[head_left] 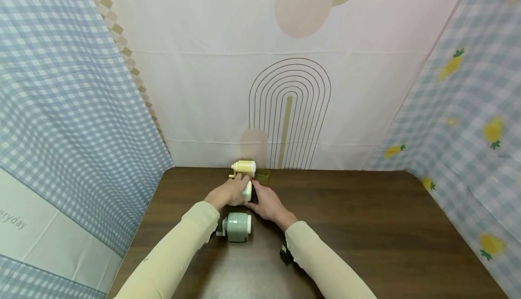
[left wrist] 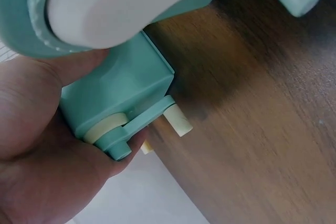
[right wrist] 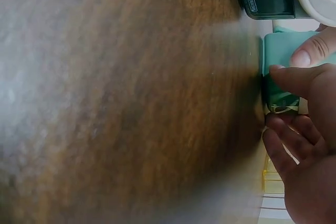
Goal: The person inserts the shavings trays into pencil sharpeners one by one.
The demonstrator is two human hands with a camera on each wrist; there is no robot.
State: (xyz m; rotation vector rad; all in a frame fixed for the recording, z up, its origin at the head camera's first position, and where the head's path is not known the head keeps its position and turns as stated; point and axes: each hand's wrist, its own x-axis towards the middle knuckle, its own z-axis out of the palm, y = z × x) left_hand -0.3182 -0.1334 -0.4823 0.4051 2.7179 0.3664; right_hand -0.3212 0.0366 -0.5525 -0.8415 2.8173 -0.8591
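A teal pencil sharpener with a cream-and-teal crank lies between both hands near the table's back. My left hand grips its body from the left, thumb on one face. My right hand holds its other end, thumb and fingers around a dark green see-through part. In the right wrist view, another thumb rests on the teal casing. Nearer my body stands a grey-green pencil sharpener with a white end. Just beyond my left hand is a yellow pencil sharpener, with a see-through yellow drawer to its right.
The dark wooden table reaches a pale curtain at the back. Checked cloths hang on both sides. A small black object shows beside the right sleeve.
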